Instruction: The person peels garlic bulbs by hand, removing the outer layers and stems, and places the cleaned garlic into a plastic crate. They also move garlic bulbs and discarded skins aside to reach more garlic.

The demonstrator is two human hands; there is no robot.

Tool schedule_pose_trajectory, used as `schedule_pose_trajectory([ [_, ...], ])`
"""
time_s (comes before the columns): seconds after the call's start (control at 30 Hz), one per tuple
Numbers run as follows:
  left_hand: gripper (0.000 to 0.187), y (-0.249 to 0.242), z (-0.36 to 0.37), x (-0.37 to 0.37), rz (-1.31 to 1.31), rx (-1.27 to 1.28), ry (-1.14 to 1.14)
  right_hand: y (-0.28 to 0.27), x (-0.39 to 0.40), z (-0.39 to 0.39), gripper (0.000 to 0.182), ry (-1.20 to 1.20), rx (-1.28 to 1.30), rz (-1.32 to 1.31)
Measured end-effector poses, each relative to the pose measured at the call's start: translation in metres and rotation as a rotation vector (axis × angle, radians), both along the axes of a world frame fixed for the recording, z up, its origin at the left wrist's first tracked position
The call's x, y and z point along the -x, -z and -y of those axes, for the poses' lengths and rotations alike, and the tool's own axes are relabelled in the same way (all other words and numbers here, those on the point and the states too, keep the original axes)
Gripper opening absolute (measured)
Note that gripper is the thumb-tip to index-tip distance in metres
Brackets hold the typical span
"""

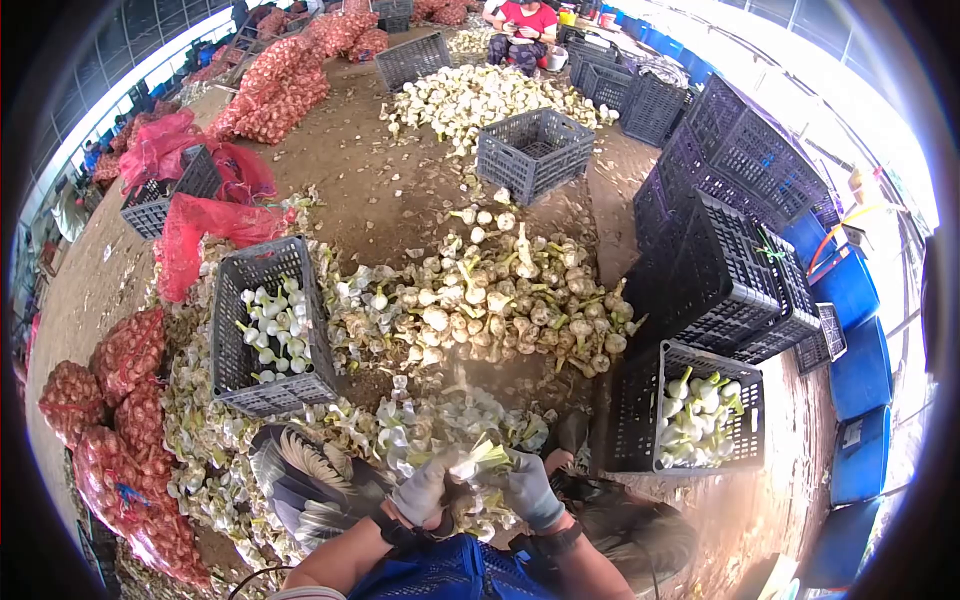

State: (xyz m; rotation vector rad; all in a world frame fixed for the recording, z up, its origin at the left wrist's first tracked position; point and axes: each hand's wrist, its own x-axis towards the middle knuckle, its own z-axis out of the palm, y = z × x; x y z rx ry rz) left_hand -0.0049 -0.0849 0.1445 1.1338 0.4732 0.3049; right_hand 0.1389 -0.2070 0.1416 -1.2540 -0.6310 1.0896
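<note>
My left hand [420,494], in a pale grey glove, is closed around a garlic bulb [464,469] just in front of my lap. The bulb's pale green stem [489,453] points up and to the right. My right hand [533,490], gloved too, is curled against the other side of the same garlic; its fingertips are partly hidden. Beyond my hands lies a pile of unpeeled garlic bulbs [500,300] with stems on. A black crate [230,330] on the left and another crate [755,405] on the right hold cleaned white garlic.
Peeled skins [400,425] litter the ground around my legs. Filled red net bags [125,450] lie at left. Stacked black crates [700,270] and blue barrels [860,375] stand at right. Farther off are an upright crate [535,155], more garlic [480,95] and a seated person [525,25].
</note>
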Motion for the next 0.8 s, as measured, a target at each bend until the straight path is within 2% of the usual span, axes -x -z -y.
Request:
schedule_pose_trajectory([
  [0.07,0.028,0.042,-0.002,0.009,0.042,-0.001,-0.016,0.004,0.001,0.003,0.021,0.002,-0.009,-0.148],
  [0.1,0.033,0.08,-0.01,0.021,0.118,0.448,0.121,0.008,0.001,0.004,0.021,0.004,-0.009,-0.148],
  [0.13,0.039,0.08,-0.014,0.021,0.192,0.898,0.258,0.014,0.0,0.004,0.025,0.017,-0.044,-0.063],
  [0.17,0.039,0.08,-0.009,0.023,0.191,0.898,0.259,0.019,-0.001,0.005,0.029,0.03,-0.078,0.022],
  [0.23,0.032,0.017,0.0,0.004,-0.14,0.257,0.031,0.022,-0.005,0.007,0.034,0.081,0.008,-0.02],
  [0.27,0.032,0.016,-0.003,-0.001,-0.138,0.255,0.031,0.025,-0.007,0.006,0.038,0.127,0.093,-0.062],
  [0.3,0.035,0.018,-0.006,-0.005,-0.12,0.19,-0.006,0.031,-0.006,0.0,0.043,0.257,0.039,-0.174],
  [0.33,0.038,0.02,-0.008,-0.011,-0.103,0.127,-0.043,0.034,-0.006,0.001,0.043,0.257,0.038,-0.173],
  [0.37,0.047,0.021,-0.008,-0.019,-0.117,-0.245,-0.09,0.037,-0.006,0.003,0.043,0.257,-0.002,-0.195],
  [0.4,0.047,0.019,-0.005,-0.019,-0.117,-0.244,-0.09,0.037,-0.006,0.004,0.043,0.257,-0.041,-0.217],
  [0.47,0.05,0.011,0.003,-0.018,-0.176,-0.8,-0.085,0.037,-0.004,0.008,0.039,0.239,-0.027,-0.139],
  [0.5,0.059,0.01,0.003,-0.022,-0.061,-1.031,-0.132,0.034,-0.003,0.007,0.035,0.214,-0.015,-0.06],
  [0.53,0.059,0.006,0.004,-0.024,-0.06,-1.033,-0.133,0.031,-0.002,0.006,0.031,0.189,-0.004,0.018],
  [0.57,0.058,0.002,0.006,-0.025,-0.04,-0.486,-0.135,0.026,-0.004,0.007,0.025,0.232,0.003,-0.211],
  [0.6,0.058,-0.001,0.006,-0.025,-0.017,0.062,-0.132,0.029,-0.008,0.008,0.025,0.23,0.002,-0.212],
  [0.63,0.046,0.009,-0.003,-0.022,-0.098,-0.093,-0.149,0.034,-0.013,0.009,0.025,0.167,-0.054,-0.169],
  [0.67,0.046,0.01,-0.008,-0.02,-0.099,-0.089,-0.147,0.033,-0.015,0.01,0.025,0.106,-0.108,-0.125],
  [0.7,0.042,0.011,-0.014,-0.021,-0.134,0.185,-0.011,0.029,-0.016,0.011,0.026,0.077,-0.061,-0.004],
  [0.73,0.037,0.011,-0.019,-0.022,-0.167,0.456,0.124,0.029,-0.018,0.011,0.026,0.077,-0.06,-0.004],
  [0.77,0.031,-0.001,-0.016,-0.026,-0.201,0.305,0.034,0.032,-0.021,0.013,0.026,0.086,-0.093,-0.123],
  [0.8,0.031,0.001,-0.016,-0.028,-0.21,0.31,0.036,0.035,-0.02,0.014,0.027,0.096,-0.122,-0.247],
])
